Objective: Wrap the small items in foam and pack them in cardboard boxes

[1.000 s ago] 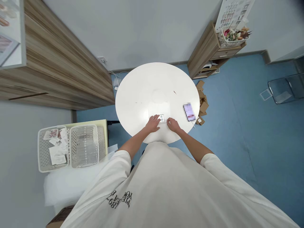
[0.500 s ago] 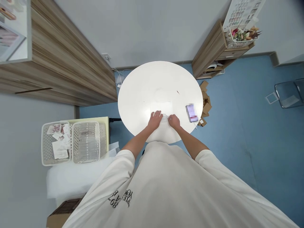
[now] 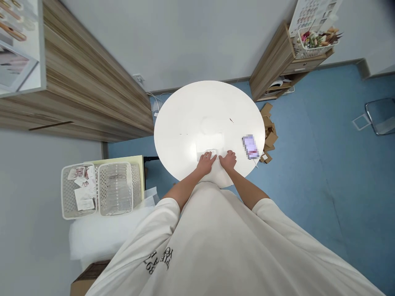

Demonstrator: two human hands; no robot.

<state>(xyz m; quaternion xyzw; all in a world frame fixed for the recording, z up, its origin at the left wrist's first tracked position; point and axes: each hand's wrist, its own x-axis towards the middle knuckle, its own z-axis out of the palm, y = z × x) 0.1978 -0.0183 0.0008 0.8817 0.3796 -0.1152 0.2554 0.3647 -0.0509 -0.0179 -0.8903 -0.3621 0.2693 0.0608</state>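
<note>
At the near side of the white oval table [image 3: 188,107], my left hand [image 3: 205,163] lies with its fingers extended and slightly apart. Its fingertips rest over a small clear, flat piece [image 3: 212,151], like a plastic pouch, partly covered by them. Close by on the right is my right hand [image 3: 228,160], its thumb pointing toward the left thumb and its fingers apart. The right thumb is near the piece's right end; whether it touches is too small to tell. Neither hand visibly grips anything.
A phone [image 3: 250,146] with a cable lies on the table's right side. A small dark red sliver [image 3: 231,120] lies farther back. White baskets [image 3: 131,181] of clear packs and papers stand at left. Cardboard [image 3: 270,135] is on the floor beyond the table's right edge.
The printed piece seen earlier beside my left hand no longer shows its print. My left hand has moved slightly nearer my body. My right hand has gone from a pinch to spread fingers.
</note>
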